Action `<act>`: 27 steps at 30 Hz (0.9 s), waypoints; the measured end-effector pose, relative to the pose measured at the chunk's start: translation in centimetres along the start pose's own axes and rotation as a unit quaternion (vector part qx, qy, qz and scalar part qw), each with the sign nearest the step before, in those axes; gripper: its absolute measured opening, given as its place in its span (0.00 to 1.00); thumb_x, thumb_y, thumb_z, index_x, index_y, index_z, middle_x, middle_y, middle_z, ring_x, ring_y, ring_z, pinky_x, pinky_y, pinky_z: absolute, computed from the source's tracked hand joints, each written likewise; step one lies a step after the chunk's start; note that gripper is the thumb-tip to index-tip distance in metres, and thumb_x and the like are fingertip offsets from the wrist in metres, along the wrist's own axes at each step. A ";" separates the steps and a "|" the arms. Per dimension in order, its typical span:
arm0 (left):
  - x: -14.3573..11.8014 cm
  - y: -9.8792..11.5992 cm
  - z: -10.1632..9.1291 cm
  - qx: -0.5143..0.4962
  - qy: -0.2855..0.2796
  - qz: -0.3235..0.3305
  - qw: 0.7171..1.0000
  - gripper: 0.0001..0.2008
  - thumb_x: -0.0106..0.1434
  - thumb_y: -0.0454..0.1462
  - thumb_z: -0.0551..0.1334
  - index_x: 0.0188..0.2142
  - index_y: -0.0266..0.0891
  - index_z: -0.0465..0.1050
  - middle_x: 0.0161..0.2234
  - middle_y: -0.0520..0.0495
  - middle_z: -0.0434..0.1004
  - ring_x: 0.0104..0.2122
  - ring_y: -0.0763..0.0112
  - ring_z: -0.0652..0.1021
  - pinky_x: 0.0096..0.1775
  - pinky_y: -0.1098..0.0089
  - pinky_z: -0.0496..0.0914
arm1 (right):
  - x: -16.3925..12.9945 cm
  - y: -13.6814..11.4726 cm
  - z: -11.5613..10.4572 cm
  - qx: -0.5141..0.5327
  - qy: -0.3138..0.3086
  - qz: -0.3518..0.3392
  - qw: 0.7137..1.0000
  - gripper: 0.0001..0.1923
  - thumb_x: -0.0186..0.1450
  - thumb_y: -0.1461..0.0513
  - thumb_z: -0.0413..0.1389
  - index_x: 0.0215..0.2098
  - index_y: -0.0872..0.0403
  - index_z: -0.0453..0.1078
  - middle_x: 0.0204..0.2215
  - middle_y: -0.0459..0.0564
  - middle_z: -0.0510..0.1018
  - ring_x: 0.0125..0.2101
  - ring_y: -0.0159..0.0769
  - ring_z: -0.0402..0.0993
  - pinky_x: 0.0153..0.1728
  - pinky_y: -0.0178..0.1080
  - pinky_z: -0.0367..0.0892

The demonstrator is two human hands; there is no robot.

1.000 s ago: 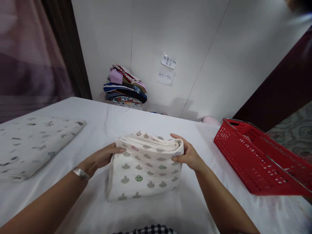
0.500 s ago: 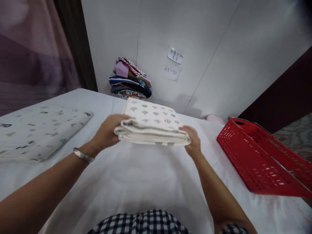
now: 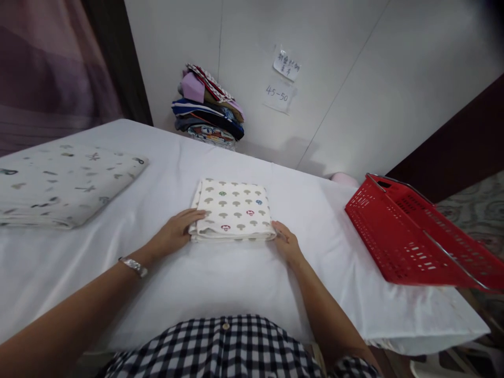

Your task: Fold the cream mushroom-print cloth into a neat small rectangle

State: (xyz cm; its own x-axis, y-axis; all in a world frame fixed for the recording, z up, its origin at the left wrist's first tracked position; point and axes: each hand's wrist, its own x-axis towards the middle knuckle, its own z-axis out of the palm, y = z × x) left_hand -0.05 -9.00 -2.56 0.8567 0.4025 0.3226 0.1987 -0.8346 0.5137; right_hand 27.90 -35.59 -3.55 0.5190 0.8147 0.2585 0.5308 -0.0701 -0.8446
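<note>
A folded white cloth with a mushroom print (image 3: pixel 233 209) lies flat on the white-covered table (image 3: pixel 220 278), in the middle. My left hand (image 3: pixel 176 233) rests palm down at its near left corner, fingertips touching the edge. My right hand (image 3: pixel 286 242) touches its near right corner, fingers flat on the table. Neither hand grips the cloth. A metal bracelet (image 3: pixel 134 265) sits on my left wrist.
A larger folded cloth with a dark print (image 3: pixel 63 181) lies at the left. A red plastic basket (image 3: pixel 413 236) sits tilted at the right edge. A stack of folded coloured fabrics (image 3: pixel 208 107) stands against the back wall, under paper notes (image 3: pixel 281 79).
Both hands lifted the folded mushroom cloth, carried it away from me and set it flat on the table. They have let go and now rest at its near corners.
</note>
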 end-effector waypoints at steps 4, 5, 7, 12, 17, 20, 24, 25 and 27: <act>-1.3 1.1 -0.2 -0.043 0.025 -0.046 0.998 0.23 0.58 0.40 0.51 0.53 0.45 0.66 0.56 0.49 0.67 0.61 0.64 0.59 0.59 0.60 0.57 | -0.5 -0.1 0.4 -0.003 0.072 0.006 0.997 0.17 0.58 0.60 0.54 0.46 0.52 0.72 0.52 0.52 0.72 0.55 0.39 0.65 0.55 0.45 0.62; -1.5 1.6 -0.2 -0.042 0.029 -0.046 0.998 0.23 0.58 0.40 0.52 0.54 0.45 0.66 0.57 0.49 0.67 0.62 0.63 0.58 0.59 0.60 0.57 | -0.6 -0.1 0.5 -0.006 0.082 0.007 0.997 0.16 0.58 0.59 0.54 0.45 0.52 0.73 0.51 0.53 0.72 0.53 0.39 0.66 0.53 0.44 0.64; -1.6 2.9 0.0 -0.015 0.033 -0.028 0.999 0.24 0.58 0.41 0.53 0.54 0.44 0.65 0.57 0.49 0.67 0.62 0.62 0.58 0.60 0.60 0.55 | -0.7 0.0 0.7 -0.014 0.092 0.008 0.996 0.16 0.58 0.58 0.55 0.43 0.53 0.73 0.51 0.54 0.72 0.52 0.39 0.67 0.49 0.43 0.66; -0.8 5.1 1.0 0.064 0.061 -0.030 0.996 0.19 0.58 0.41 0.54 0.49 0.44 0.70 0.53 0.47 0.72 0.56 0.60 0.67 0.57 0.58 0.57 | -0.2 0.5 1.0 -0.053 0.088 -0.011 0.995 0.15 0.58 0.57 0.56 0.43 0.51 0.74 0.50 0.53 0.72 0.50 0.39 0.68 0.44 0.40 0.69; 0.5 5.0 1.4 0.029 0.104 -0.060 0.992 0.14 0.59 0.40 0.54 0.40 0.42 0.74 0.42 0.47 0.78 0.45 0.63 0.74 0.51 0.61 0.63 | 0.7 0.9 1.5 -0.061 0.097 -0.031 0.993 0.13 0.59 0.59 0.53 0.40 0.50 0.76 0.44 0.50 0.76 0.44 0.38 0.71 0.38 0.38 0.69; 0.6 4.8 1.5 0.013 0.121 -0.066 0.990 0.12 0.59 0.40 0.54 0.38 0.42 0.74 0.40 0.48 0.79 0.42 0.64 0.75 0.48 0.63 0.65 | 1.0 0.8 1.7 -0.078 0.110 -0.040 0.990 0.13 0.60 0.60 0.52 0.40 0.50 0.76 0.43 0.49 0.76 0.43 0.38 0.70 0.38 0.39 0.69; 0.0 5.0 1.8 0.030 0.124 -0.037 0.991 0.12 0.57 0.38 0.55 0.39 0.42 0.74 0.42 0.47 0.78 0.45 0.63 0.75 0.50 0.61 0.64 | 0.6 0.5 1.8 -0.145 0.105 -0.069 0.981 0.13 0.61 0.62 0.52 0.42 0.50 0.75 0.44 0.50 0.75 0.46 0.38 0.67 0.46 0.42 0.66; -0.2 5.2 1.9 0.047 0.124 -0.032 0.991 0.14 0.56 0.37 0.56 0.41 0.42 0.74 0.43 0.46 0.78 0.46 0.61 0.74 0.52 0.59 0.62 | 0.5 0.3 1.8 -0.162 0.106 -0.084 0.978 0.13 0.62 0.62 0.52 0.42 0.50 0.74 0.45 0.50 0.74 0.47 0.38 0.66 0.48 0.42 0.65; -0.4 5.5 2.0 0.083 0.125 -0.016 0.989 0.17 0.56 0.37 0.56 0.45 0.42 0.72 0.47 0.45 0.76 0.48 0.60 0.73 0.54 0.56 0.59 | 0.4 -0.1 1.7 -0.190 0.107 -0.114 0.969 0.13 0.63 0.63 0.51 0.44 0.50 0.74 0.45 0.50 0.74 0.48 0.38 0.65 0.51 0.43 0.63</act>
State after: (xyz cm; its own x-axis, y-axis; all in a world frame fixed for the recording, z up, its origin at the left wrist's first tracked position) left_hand 1.65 -14.49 -1.48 0.7082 0.4926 0.5057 0.3170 -0.8620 0.3956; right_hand 26.93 -34.23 -4.18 0.4650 0.6991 0.5432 0.8351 -0.1427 -0.5313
